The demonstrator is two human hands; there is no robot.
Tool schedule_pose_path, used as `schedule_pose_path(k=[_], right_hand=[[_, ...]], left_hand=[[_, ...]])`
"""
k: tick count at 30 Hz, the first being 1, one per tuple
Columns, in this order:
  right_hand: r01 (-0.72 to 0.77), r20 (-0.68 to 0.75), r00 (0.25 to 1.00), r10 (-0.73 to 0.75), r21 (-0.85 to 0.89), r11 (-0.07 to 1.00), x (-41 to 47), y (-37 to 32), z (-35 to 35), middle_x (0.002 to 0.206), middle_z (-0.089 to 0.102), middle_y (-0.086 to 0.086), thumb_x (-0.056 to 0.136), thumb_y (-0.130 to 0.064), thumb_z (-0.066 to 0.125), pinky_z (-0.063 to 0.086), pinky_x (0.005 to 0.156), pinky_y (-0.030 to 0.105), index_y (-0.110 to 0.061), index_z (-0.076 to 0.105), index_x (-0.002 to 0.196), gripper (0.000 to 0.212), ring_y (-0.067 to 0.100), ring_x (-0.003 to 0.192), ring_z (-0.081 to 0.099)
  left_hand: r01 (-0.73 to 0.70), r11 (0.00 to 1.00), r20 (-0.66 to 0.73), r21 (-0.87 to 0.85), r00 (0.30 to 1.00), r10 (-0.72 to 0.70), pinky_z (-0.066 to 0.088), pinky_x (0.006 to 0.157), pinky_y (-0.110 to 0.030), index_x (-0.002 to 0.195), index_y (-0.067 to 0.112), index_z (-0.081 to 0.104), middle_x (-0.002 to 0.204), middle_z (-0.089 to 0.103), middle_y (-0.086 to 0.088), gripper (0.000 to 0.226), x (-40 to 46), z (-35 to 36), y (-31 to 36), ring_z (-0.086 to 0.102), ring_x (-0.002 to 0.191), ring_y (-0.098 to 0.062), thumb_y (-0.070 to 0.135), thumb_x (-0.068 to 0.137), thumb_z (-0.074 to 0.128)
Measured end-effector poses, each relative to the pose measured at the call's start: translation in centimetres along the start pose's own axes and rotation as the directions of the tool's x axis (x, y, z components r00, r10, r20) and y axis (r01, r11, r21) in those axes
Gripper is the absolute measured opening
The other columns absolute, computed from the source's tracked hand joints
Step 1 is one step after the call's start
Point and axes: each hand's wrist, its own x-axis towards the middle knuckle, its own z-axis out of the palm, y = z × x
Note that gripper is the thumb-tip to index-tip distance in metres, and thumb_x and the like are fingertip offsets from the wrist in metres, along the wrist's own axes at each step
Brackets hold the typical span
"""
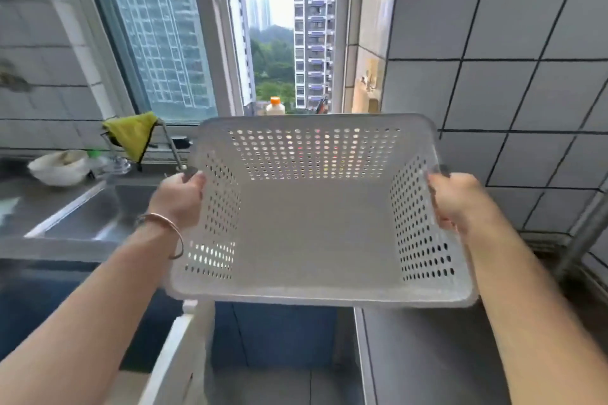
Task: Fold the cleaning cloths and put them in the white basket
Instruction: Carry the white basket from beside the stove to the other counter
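Observation:
A white perforated plastic basket (316, 240) hangs in the air in front of me, empty, its opening tilted toward me. My left hand (179, 199) grips its left rim, a bangle on the wrist. My right hand (459, 200) grips its right rim. A yellow-green cleaning cloth (131, 135) hangs draped over the faucet at the left, behind the sink. No other cloth is in sight.
A steel sink (98, 214) and counter lie at the left, with a white bowl (59, 168) on the counter. A bottle with an orange cap (275, 106) stands on the window sill behind the basket. Tiled wall rises at the right. A cabinet gap lies below.

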Motion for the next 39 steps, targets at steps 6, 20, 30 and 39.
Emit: schedule_pose_path(k=[6, 20, 30, 39], right_hand=[[0.141, 0.104, 0.983, -0.152, 0.101, 0.985, -9.4, -8.8, 12.0, 0.057, 0.041, 0.005, 0.090, -0.027, 0.051, 0.037, 0.049, 0.025, -0.015, 0.043, 0.058, 0.035, 0.021, 0.050, 0.040], [0.148, 0.526, 0.820, -0.224, 0.183, 0.972, -40.6, -16.5, 43.3, 0.053, 0.041, 0.003, 0.092, -0.025, 0.049, 0.032, 0.045, 0.024, -0.013, 0.048, 0.058, 0.037, 0.018, 0.045, 0.037], [0.250, 0.738, 0.638, -0.221, 0.073, 0.966, -53.5, -19.5, 61.8, 0.049, 0.040, 0.003, 0.090, -0.030, 0.047, 0.030, 0.043, 0.023, -0.014, 0.050, 0.062, 0.032, 0.019, 0.040, 0.035], [0.373, 0.859, 0.483, -0.170, -0.026, 0.927, -58.7, -22.8, 81.7, 0.052, 0.041, 0.004, 0.086, -0.028, 0.053, 0.030, 0.048, 0.024, -0.013, 0.048, 0.060, 0.031, 0.019, 0.043, 0.037]], left_hand=[[0.090, 0.989, -0.229, 0.116, 0.971, -0.062, 0.047, 0.067, -0.054, 0.065, 0.021, 0.051, 0.076, 0.057, -0.025, 0.052, 5.5, -19.3, -12.3, 0.045, 0.065, -0.031, 0.073, 0.074, 0.048], [0.366, 0.915, -0.622, 0.172, 0.760, -0.187, 0.046, 0.091, -0.061, 0.105, -0.013, 0.054, 0.109, 0.056, -0.042, 0.050, -17.0, -56.6, -27.9, 0.056, 0.101, -0.055, 0.033, 0.089, 0.041], [0.585, 0.810, -0.764, 0.044, 0.543, -0.350, 0.041, 0.065, -0.034, 0.074, 0.004, 0.053, 0.063, 0.050, -0.012, 0.035, -22.9, -70.4, -40.0, 0.053, 0.070, -0.032, 0.028, 0.093, 0.035], [0.732, 0.678, -0.769, -0.068, 0.395, -0.503, 0.032, 0.051, -0.027, 0.102, -0.001, 0.059, 0.067, 0.053, -0.010, 0.047, -18.2, -79.0, -50.7, 0.050, 0.060, -0.025, 0.035, 0.097, 0.030]])
